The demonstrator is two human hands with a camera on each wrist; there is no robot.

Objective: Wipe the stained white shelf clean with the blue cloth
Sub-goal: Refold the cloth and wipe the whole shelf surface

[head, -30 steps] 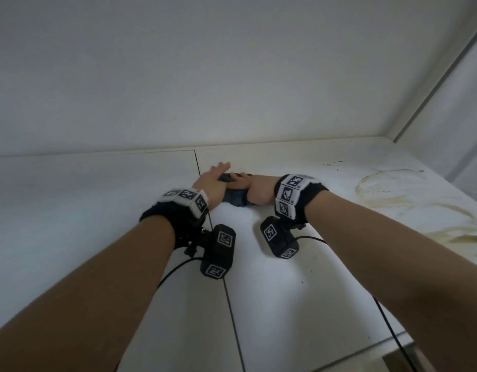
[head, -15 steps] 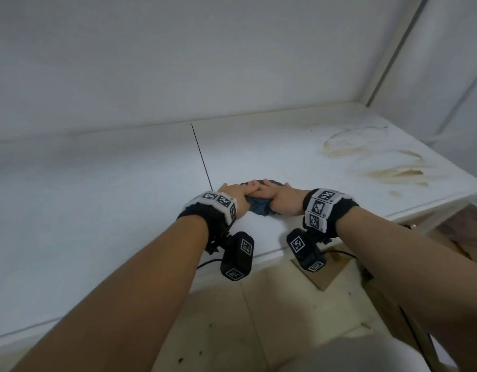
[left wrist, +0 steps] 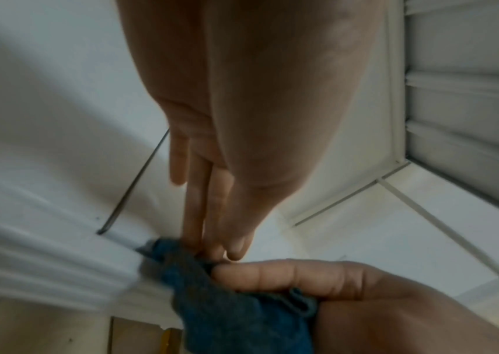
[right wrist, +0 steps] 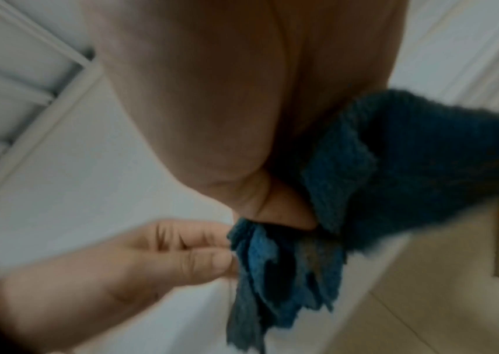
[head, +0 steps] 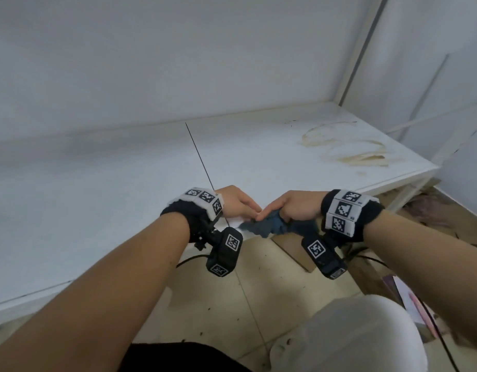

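The white shelf carries brown ring-shaped stains at its far right. Both hands meet at the shelf's front edge, near the dark seam. My right hand grips the bunched blue cloth, which hangs past the edge. My left hand pinches the cloth's left corner with thumb and fingertips. In the left wrist view the left hand reaches down onto the cloth. In the right wrist view the cloth spills from the right hand, and the left hand holds its edge.
A white back wall and a white side panel close the shelf in at the rear and right. Below the front edge lie beige floor tiles, a cardboard piece and a cable. A knee in light trousers is at the lower right.
Both hands have drawn the cloth back from the middle of the shelf to its front edge. The cloth now hangs over the edge, and the floor has come into view.
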